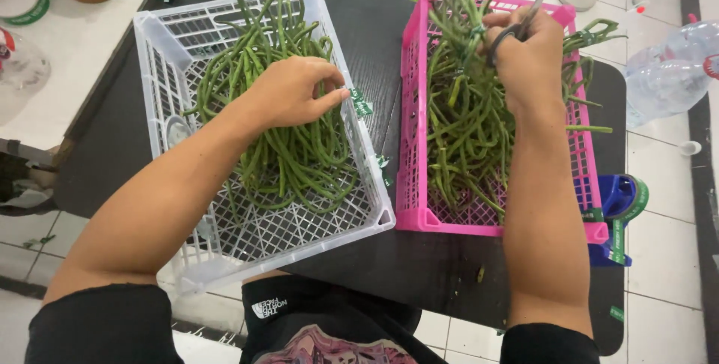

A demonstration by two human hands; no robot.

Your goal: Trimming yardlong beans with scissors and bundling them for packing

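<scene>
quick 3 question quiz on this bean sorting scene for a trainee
1. True or false: the left hand rests on long beans in the white crate.
2. What does the right hand hold: A tape roll, B scissors, C bottle?
3. What colour is the crate under the right hand?

Key: 1 true; 2 B; 3 pink.

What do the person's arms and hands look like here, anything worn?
Both arms are bare from the upper arm down, with short black sleeves at the shoulders. The left hand and right hand are bare: no gloves, and no watch or rings visible. The black shirt carries a pinkish print.
</scene>
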